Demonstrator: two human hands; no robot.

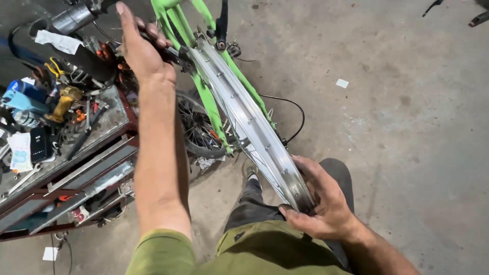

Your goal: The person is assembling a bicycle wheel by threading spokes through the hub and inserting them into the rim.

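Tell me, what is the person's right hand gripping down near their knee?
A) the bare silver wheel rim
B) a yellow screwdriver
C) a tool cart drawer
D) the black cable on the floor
A: the right hand closes around the near end of the bare silver wheel rim, which sits in the green bicycle frame, while the left hand grips up by the frame's far end.

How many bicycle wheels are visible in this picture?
2. A bare silver rim sits between the green fork blades; the right hand holds its near edge. A spoked wheel with a black tyre lies on the floor behind it, partly hidden.
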